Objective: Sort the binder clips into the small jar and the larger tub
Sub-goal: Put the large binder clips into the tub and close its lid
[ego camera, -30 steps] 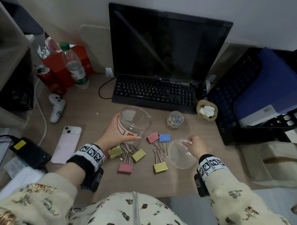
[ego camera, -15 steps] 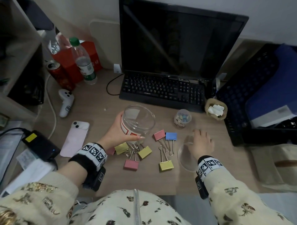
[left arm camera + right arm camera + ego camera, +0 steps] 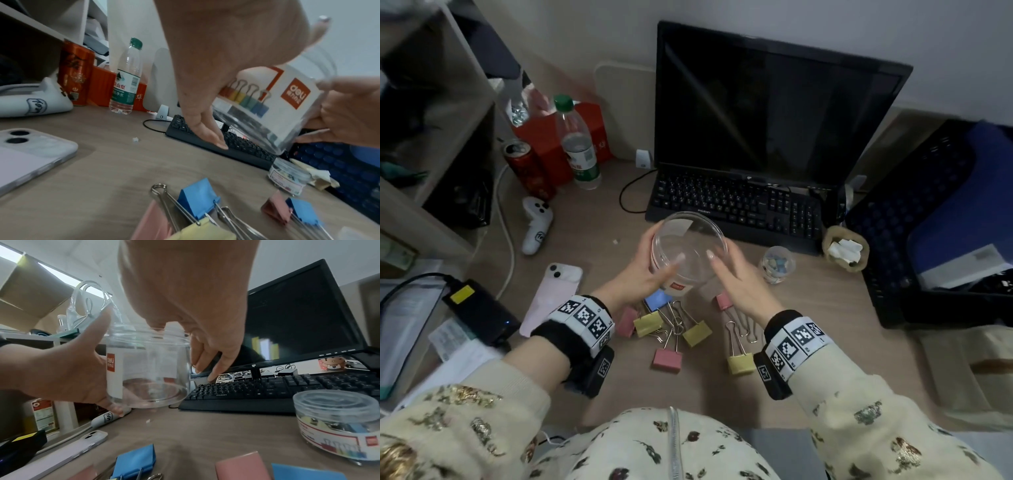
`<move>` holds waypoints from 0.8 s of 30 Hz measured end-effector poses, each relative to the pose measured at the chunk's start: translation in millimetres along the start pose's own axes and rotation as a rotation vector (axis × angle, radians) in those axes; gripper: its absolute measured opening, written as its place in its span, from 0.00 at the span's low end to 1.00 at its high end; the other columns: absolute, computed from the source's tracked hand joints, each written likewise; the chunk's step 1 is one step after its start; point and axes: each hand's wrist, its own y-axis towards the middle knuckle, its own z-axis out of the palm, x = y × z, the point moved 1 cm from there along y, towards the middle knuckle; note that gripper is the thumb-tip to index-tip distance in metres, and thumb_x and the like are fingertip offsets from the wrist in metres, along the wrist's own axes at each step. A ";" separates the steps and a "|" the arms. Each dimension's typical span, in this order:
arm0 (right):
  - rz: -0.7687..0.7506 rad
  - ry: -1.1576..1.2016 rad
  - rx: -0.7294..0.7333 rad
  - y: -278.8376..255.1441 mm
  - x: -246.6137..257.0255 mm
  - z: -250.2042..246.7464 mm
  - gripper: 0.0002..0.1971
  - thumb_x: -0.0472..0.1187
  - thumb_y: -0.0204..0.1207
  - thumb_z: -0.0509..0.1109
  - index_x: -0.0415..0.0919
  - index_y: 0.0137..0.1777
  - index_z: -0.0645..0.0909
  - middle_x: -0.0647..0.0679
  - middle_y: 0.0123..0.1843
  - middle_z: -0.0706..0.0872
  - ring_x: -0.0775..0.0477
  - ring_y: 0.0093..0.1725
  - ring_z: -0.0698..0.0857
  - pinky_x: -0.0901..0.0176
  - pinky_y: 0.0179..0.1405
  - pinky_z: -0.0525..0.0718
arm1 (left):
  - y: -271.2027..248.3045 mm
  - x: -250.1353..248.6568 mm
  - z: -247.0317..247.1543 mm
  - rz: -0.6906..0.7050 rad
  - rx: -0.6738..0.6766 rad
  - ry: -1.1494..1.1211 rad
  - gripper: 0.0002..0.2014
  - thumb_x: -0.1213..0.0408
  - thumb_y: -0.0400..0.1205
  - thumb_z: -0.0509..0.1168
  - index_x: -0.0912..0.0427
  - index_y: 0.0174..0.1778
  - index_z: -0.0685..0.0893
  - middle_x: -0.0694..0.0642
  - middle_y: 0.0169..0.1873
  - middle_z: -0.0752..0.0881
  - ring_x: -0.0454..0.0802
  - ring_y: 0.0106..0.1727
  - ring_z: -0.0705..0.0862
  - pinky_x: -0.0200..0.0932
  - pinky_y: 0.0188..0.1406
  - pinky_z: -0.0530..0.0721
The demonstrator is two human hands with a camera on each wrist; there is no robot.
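Head view showed the larger tub (image 3: 688, 250), clear, empty and lidless, held off the surface (image 3: 592, 253) in front of the keyboard (image 3: 736, 205). Left hand (image 3: 643, 274) had its fingers wrapped around the tub's labelled side; right hand (image 3: 736, 277) lay against the far side, fingers mostly straight, likely steadying it so the mouth faces up for loading. Binder clips (image 3: 671, 329), pink, yellow and blue, lay loose on the surface just below the tub, unsorted. Small jar (image 3: 777, 265) sat lidded to the right with small clips inside. Around these: phone (image 3: 554, 298), monitor (image 3: 774, 102), water bottle (image 3: 577, 144), can (image 3: 527, 168), shelving on the left.
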 end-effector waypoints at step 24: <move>0.138 -0.714 0.334 -13.0 -52.9 70.9 0.32 0.55 0.64 0.76 0.45 0.66 0.73 0.45 0.66 0.76 0.40 0.58 0.81 0.51 0.53 0.80 | -15.2 35.4 -22.6 -0.198 -0.221 -0.173 0.33 0.45 0.83 0.52 0.44 0.84 0.50 0.60 0.80 0.64 0.52 0.49 0.81 0.49 0.21 0.88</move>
